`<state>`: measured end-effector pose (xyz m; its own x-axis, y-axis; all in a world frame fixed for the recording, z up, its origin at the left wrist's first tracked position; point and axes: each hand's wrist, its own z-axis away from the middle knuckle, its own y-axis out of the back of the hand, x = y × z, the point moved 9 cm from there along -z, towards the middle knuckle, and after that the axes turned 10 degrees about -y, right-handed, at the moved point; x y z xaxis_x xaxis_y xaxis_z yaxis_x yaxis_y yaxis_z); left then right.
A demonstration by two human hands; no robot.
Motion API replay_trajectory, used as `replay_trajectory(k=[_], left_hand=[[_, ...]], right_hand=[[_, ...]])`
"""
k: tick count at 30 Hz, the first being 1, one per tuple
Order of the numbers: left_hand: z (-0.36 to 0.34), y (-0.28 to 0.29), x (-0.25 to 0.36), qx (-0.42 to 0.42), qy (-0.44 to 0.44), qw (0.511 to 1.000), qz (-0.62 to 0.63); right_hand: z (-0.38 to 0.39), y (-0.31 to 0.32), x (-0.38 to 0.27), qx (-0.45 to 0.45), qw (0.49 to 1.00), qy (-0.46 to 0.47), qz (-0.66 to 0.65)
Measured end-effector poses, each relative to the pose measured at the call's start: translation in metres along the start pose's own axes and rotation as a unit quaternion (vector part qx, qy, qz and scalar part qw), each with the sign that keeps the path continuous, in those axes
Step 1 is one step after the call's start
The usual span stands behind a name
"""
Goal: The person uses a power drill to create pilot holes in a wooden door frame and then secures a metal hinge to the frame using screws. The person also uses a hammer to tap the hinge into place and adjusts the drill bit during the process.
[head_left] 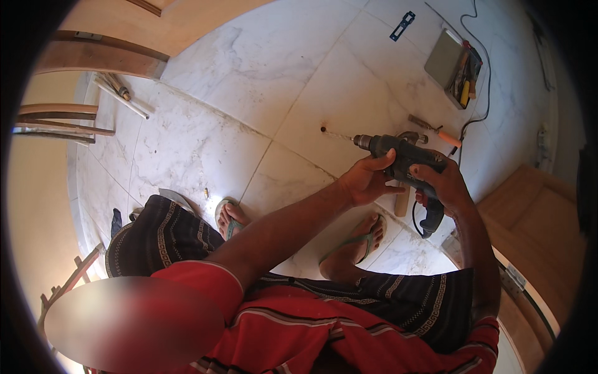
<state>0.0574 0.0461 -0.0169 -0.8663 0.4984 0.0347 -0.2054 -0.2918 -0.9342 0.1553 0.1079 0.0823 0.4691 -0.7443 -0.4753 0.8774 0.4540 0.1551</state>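
I hold a black corded power drill (404,153) with both hands. My left hand (369,176) supports the front of its body, thumb over the top and lower fingers partly extended. My right hand (443,181) is wrapped round the rear and handle. A long bit (341,136) points left from the chuck, its tip at a small dark round spot (323,129); whether that is a hole, I cannot tell. Partly hidden beneath the drill lie a hammer (421,139) with a wooden handle and an orange-handled tool (448,138).
Marble-look floor tiles (255,75) bear a tool case (443,61), a dark slotted metal piece (402,26), a cord (484,62) and loose rods (121,100). Wooden boards (62,124) stand at left, a wooden door panel (542,224) at right. My sandalled feet (364,240) are below.
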Motion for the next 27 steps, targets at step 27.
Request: replay_trajectory(k=[27], left_hand=[[-0.006,0.035,-0.003,0.073,0.018,0.991,-0.111]], right_hand=[[-0.036,0.002,0.052,-0.013,0.996,-0.028,-0.087]])
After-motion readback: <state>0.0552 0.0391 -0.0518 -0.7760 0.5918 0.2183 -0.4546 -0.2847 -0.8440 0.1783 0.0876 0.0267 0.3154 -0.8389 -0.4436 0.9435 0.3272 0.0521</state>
